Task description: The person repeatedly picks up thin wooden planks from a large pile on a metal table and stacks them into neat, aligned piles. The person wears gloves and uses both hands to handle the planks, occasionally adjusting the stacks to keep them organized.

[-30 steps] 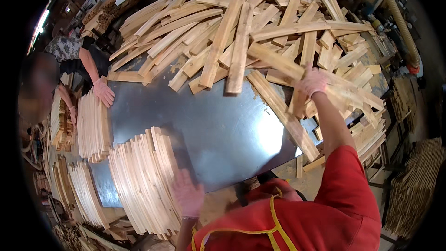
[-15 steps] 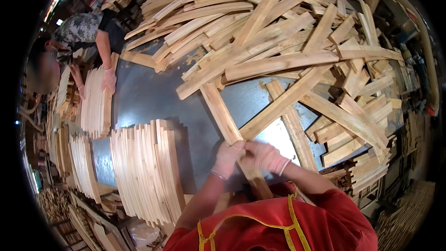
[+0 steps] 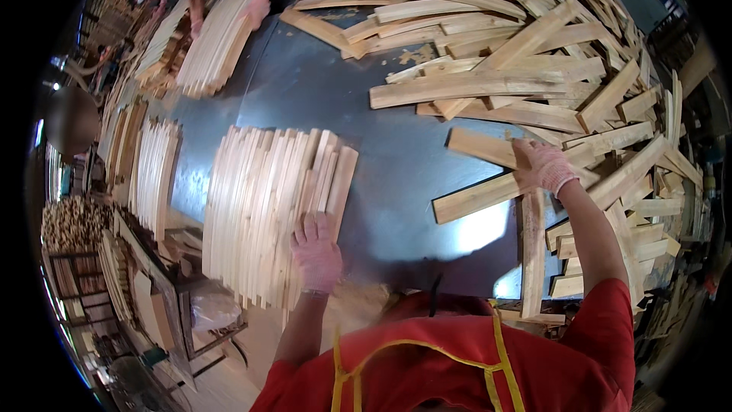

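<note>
My left hand [image 3: 316, 253], in a pale pink glove, lies flat with fingers stretched out on the near right part of a row of upright-packed wooden strips [image 3: 255, 210]. Off to the right, my gloved right hand [image 3: 547, 166] grips a short wooden board [image 3: 480, 146] across its width, fingers and thumb on either side. A second board [image 3: 476, 197] lies just nearer, its right part close under that hand. Another board [image 3: 532, 252] runs from below the hand toward the near table edge.
A large loose heap of boards [image 3: 488, 88] covers the far right of the grey metal table [image 3: 389, 214]. Across the table, another person's gloved hands hold a stack of strips [image 3: 221, 42]. A smaller stack [image 3: 155, 175] stands at left, beside a frame cart [image 3: 183, 320].
Both hands were together on one board at the near edge. The left has moved left onto the strips, the right to a board at the heap. The view has shifted.
</note>
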### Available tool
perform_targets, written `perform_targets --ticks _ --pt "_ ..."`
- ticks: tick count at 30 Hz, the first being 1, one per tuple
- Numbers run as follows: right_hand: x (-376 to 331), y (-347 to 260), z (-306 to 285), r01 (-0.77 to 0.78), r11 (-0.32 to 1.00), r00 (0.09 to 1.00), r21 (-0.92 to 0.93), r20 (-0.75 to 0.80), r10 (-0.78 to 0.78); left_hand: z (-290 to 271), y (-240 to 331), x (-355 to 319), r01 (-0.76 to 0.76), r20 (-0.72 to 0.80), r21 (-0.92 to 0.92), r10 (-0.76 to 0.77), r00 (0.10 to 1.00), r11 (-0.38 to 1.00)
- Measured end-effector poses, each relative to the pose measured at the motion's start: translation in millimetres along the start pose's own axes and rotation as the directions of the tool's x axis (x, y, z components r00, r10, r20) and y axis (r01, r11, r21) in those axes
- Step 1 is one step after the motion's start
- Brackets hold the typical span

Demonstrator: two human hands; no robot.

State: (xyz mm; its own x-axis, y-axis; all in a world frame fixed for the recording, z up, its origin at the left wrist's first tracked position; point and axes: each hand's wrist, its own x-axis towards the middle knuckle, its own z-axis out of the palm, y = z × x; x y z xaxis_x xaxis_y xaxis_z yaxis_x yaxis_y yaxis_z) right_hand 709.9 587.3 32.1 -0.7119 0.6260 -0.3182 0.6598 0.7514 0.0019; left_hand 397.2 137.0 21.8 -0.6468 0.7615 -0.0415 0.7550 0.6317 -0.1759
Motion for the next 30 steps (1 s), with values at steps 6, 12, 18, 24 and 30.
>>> perform_targets --ticks 6,12,18,24,30 --pt "-38 -100 -42 -0.043 0.928 0.991 0.37 0.133 -0.007 18 -21 6 -0.042 -0.029 -0.039 0.041 0.999 0.998" --pt "-21 -262 30 -0.135 0.468 0.989 0.874 0.091 0.117 51 -59 -11 0.059 -0.108 -0.323 -0.099 0.989 0.944" --pt "16 -383 48 -0.03 0.668 0.954 0.743 0.221 -0.202 8 -55 20 0.024 0.139 -0.275 0.015 0.99 0.961" --pt "74 -288 -37 0.291 0.786 0.955 0.545 -0.208 -0.21 31 -32 7 0.088 0.066 -0.232 -0.074 0.995 0.969" --pt "121 -53 -76 -0.15 0.963 0.794 -0.224 -0.608 -0.017 17 -20 17 0.108 0.181 -0.13 -0.084 0.98 0.986"
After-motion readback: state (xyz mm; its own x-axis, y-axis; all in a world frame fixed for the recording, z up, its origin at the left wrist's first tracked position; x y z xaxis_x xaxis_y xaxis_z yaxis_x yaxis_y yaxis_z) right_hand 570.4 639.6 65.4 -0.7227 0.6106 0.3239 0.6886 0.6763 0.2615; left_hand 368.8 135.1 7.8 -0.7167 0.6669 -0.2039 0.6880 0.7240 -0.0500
